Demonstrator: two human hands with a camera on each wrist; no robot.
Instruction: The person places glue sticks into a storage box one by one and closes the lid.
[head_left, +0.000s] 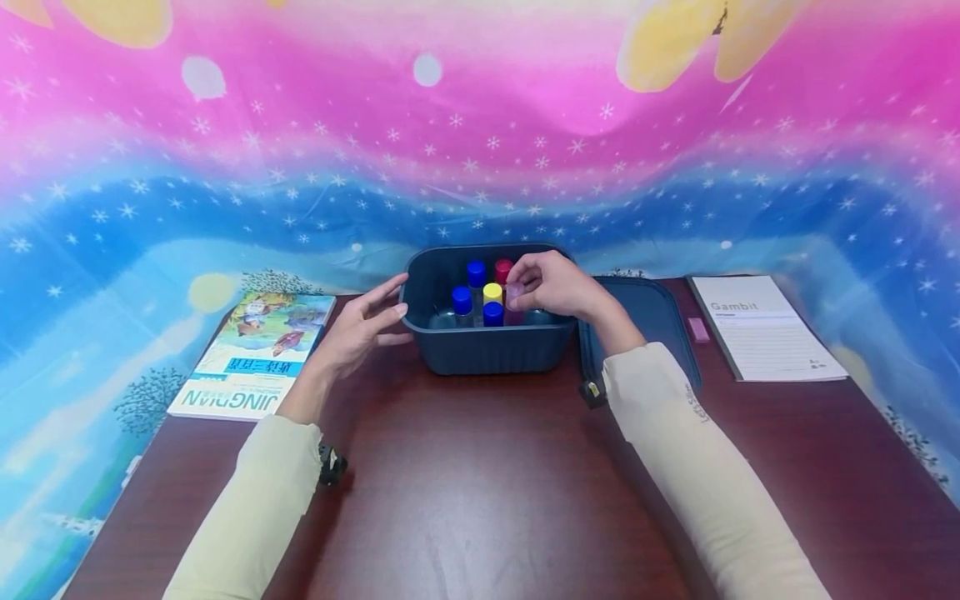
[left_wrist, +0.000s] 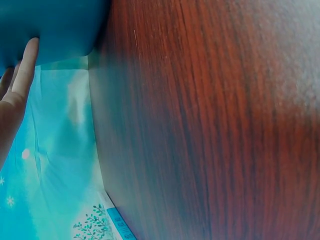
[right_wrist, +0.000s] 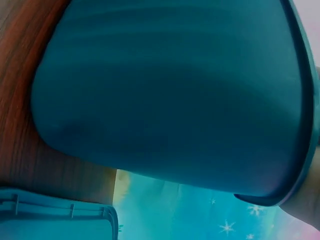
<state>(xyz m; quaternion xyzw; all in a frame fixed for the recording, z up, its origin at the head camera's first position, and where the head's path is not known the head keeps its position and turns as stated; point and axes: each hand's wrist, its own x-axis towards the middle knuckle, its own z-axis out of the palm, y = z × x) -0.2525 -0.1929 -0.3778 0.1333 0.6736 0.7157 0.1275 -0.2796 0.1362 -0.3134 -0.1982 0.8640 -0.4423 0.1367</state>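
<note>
Right hand (head_left: 551, 285) over the dark blue bin (head_left: 480, 348), grip pinched on a pink-tinted vial (head_left: 514, 302) standing among the others. Just left of that grip: yellow cap (head_left: 492, 292), blue caps (head_left: 462, 300), a red cap (head_left: 502, 268) behind. Left hand (head_left: 360, 327) beside the bin's left wall, fingers straight and apart, tips touching the rim, holding nothing. Likely trouble: a tilted lift knocking the close-packed neighbours over, since they stand touching or nearly so; a weak pinch letting the smooth vial slip back; the bin sliding on the polished bench if the left hand eases off. Right of the grip, the bin's lid (head_left: 645, 312) flat on the bench (head_left: 480, 483), dark red wood grain, glossy. Further right a pad (head_left: 761, 327); far left a book (head_left: 255, 354). Behind, a pink-and-blue starry cloth (head_left: 480, 150).
</note>
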